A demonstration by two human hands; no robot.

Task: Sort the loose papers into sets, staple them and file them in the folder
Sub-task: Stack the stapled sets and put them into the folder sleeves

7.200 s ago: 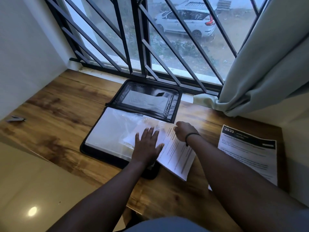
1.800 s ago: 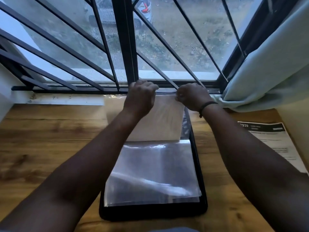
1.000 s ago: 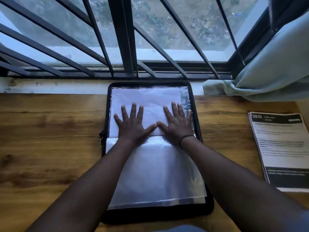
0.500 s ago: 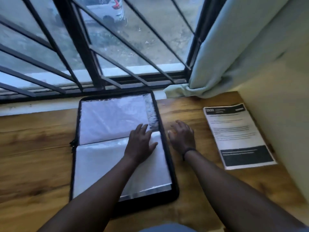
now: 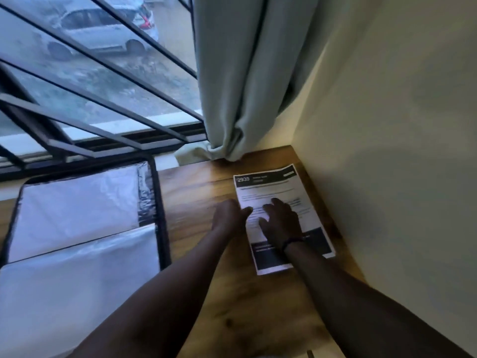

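**Two hands on the last printed sheet, folder waiting open beside it**

Two things matter on this wooden desk (image 5: 196,192), and I'll take the bigger first. My folder (image 5: 161,228) lies open at the left, its black zip edge framing clear plastic sleeves (image 5: 77,267) with white paper already inside the far one. Those sleeves look slick and floppy, so I judge anything fed into them will want a flat, square entry or it will snag at the mouth.

Next, the printed paper (image 5: 271,187) sits well apart from the folder, near the right wall, flat on the wood with a dark header band at the far end and a dark block at the near end. I can't tell whether it is one sheet or a thin set. Either way it should be light, limp and easy to crease, and hard to lift off a smooth top.

My left hand (image 5: 228,215) rests at its left edge, thumb touching the margin. My right hand (image 5: 281,220) lies flat on the middle, fingers spread, gripping nothing. I'd slide it toward me, then pinch the long edges.
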